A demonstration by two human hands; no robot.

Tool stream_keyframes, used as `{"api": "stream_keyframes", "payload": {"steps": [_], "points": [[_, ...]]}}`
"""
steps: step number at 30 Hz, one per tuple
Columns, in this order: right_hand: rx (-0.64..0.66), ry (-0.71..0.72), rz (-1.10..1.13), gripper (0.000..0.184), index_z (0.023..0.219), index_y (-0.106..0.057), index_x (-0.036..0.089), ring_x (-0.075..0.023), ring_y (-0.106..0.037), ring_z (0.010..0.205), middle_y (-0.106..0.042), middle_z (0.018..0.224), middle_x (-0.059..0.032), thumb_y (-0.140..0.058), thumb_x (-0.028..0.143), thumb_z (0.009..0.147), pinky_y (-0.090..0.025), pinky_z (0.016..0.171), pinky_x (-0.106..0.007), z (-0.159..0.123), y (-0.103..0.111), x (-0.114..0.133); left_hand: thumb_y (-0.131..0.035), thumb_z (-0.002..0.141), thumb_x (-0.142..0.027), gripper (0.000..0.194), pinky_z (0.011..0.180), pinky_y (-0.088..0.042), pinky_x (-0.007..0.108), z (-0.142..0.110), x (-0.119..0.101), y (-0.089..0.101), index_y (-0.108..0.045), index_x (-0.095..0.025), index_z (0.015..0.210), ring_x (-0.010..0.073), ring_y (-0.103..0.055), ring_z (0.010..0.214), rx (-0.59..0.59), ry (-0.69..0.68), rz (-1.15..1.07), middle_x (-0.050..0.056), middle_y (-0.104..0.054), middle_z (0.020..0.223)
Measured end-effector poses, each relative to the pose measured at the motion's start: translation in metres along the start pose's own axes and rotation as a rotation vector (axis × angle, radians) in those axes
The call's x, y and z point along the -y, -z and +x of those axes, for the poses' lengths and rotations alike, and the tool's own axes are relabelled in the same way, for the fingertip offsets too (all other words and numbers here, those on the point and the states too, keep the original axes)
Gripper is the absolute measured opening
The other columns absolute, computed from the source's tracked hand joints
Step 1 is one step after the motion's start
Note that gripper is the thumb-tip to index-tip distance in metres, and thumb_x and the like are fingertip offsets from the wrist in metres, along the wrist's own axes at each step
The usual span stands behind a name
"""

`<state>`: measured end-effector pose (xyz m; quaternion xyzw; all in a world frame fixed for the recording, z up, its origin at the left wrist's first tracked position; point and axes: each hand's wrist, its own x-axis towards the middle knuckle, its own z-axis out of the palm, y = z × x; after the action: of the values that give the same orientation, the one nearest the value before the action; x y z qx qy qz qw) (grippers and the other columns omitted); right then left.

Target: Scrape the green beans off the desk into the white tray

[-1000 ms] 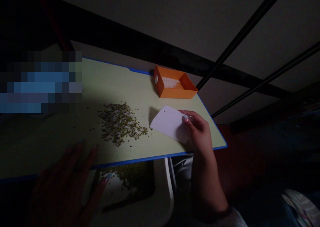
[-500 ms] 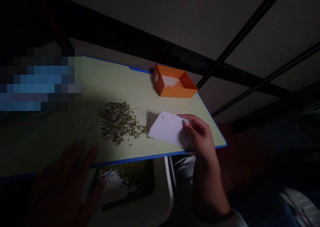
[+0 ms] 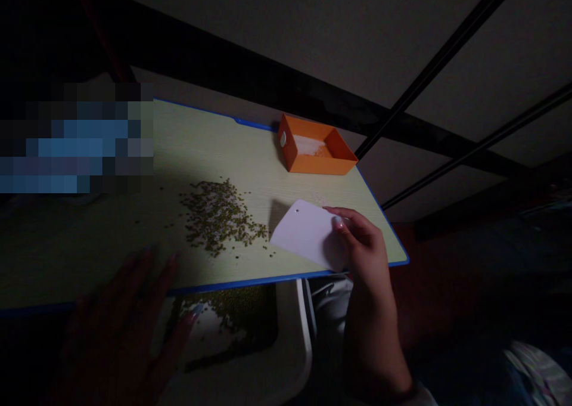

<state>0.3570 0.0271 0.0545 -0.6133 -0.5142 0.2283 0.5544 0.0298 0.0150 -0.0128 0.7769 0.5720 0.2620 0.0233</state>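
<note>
Your left hand [image 3: 120, 328] lies spread in shadow at the lower left, fingers wide, holding nothing, across the table edge [image 3: 250, 282] above the white tray [image 3: 286, 358] of green beans; the mung bean pile [image 3: 218, 218] sits centre frame, unchanged; your right hand [image 3: 361, 248] pinches the white scraper card [image 3: 304, 230], now edged closer to the pile; the orange box [image 3: 315, 149] stays at the upper right.
</note>
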Motion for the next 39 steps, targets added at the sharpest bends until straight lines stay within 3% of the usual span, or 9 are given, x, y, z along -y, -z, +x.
{"api": "stream_keyframes", "payload": {"steps": [11,22,32,39], "points": [[-0.003,-0.004,-0.003,0.014,0.096,-0.076,0.029,-0.0205,-0.070,0.099,-0.079,0.103,-0.0006,-0.064,0.031,0.088,-0.052,0.091,-0.041,0.000,-0.009,0.000,-0.031,0.091,-0.051,0.061,0.116,-0.033,0.073,0.003,-0.001,0.000,-0.013,-0.045,0.148,0.0345,-0.029,0.147,0.034,0.012,0.017,-0.002,-0.020,0.162],[0.096,-0.020,0.027,0.016,0.098,-0.075,0.030,-0.0207,-0.070,0.101,-0.078,0.105,-0.0007,-0.062,0.030,0.089,-0.052,0.095,-0.042,-0.003,-0.022,0.001,-0.033,0.091,-0.051,0.060,0.115,-0.034,0.073,-0.001,-0.001,0.000,-0.016,-0.045,0.148,0.0347,-0.031,0.146,0.014,-0.001,0.001,0.001,-0.026,0.160],[0.135,-0.064,0.025,0.016,0.096,-0.076,0.030,-0.0197,-0.071,0.089,-0.079,0.099,-0.0005,-0.062,0.031,0.089,-0.055,0.080,-0.037,-0.016,-0.019,0.009,-0.031,0.091,-0.050,0.060,0.116,-0.033,0.072,-0.001,-0.001,0.000,-0.015,-0.044,0.148,0.0332,-0.030,0.147,0.019,0.008,0.002,0.001,-0.026,0.160],[0.202,-0.050,0.058,0.017,0.098,-0.077,0.033,-0.0180,-0.071,0.091,-0.079,0.100,0.0016,-0.061,0.030,0.092,-0.056,0.085,-0.037,-0.027,-0.021,0.019,-0.032,0.091,-0.051,0.060,0.114,-0.035,0.073,0.001,-0.001,0.000,-0.014,-0.044,0.149,0.0344,-0.030,0.147,0.016,-0.006,0.006,0.003,-0.026,0.160]]}}
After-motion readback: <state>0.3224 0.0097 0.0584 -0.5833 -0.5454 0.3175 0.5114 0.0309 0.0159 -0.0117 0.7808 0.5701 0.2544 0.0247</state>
